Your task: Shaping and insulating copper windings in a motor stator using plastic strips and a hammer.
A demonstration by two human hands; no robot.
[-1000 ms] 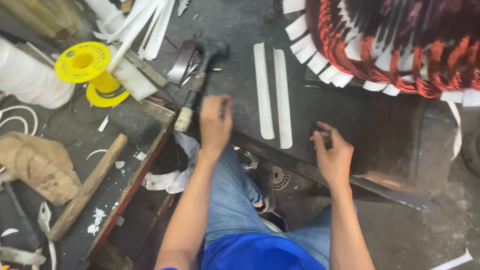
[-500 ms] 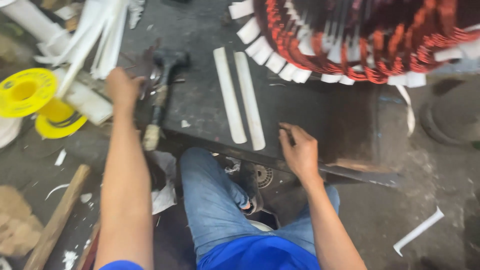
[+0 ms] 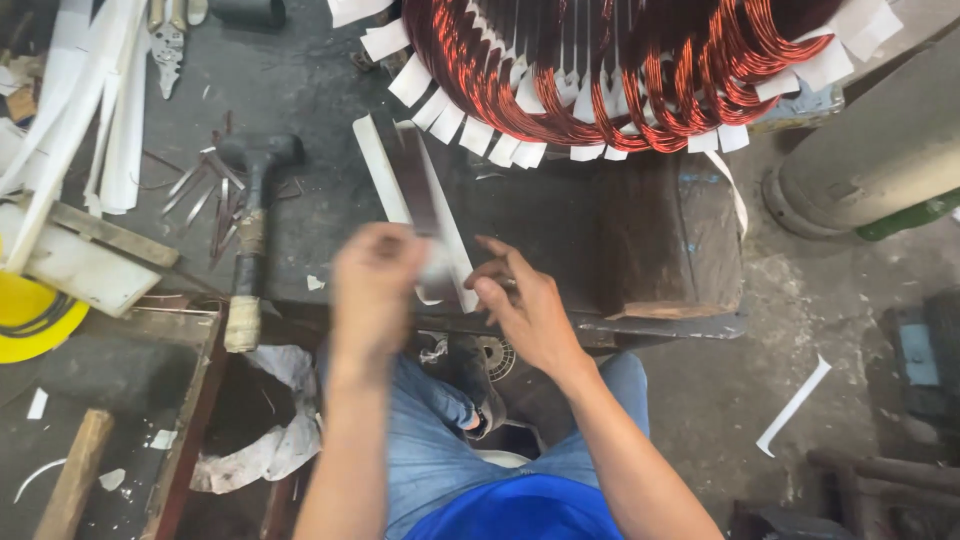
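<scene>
Sitting at the top of the dark metal workbench is the big round motor stator with red-copper wire coils, white paper slot liners poking out of its rim so the windings stay insulated; everything below is placed relative to it. Just under its right side a dark wooden block appears to prop it. Right of the stator lies a grey cylinder with a green end on the concrete floor. Far left of it: a bundle of long white paper strips, and lower left a yellow plastic spool, no label readable. Left of the stator a black-headed hammer with tape-wrapped handle lies handle toward the person, within reach, over scattered thin metal slivers. Directly below the stator's left edge the left hand is closed, pinching a dark flat strip by its near end, held lengthwise toward the slots; motion blur hides the exact finger grip. Under it lie two long white paper strips on the bench. The right hand is beside it, fingers loosely spread, tips at the white strips' near end, not clearly gripping anything. No packages or signs visible.
</scene>
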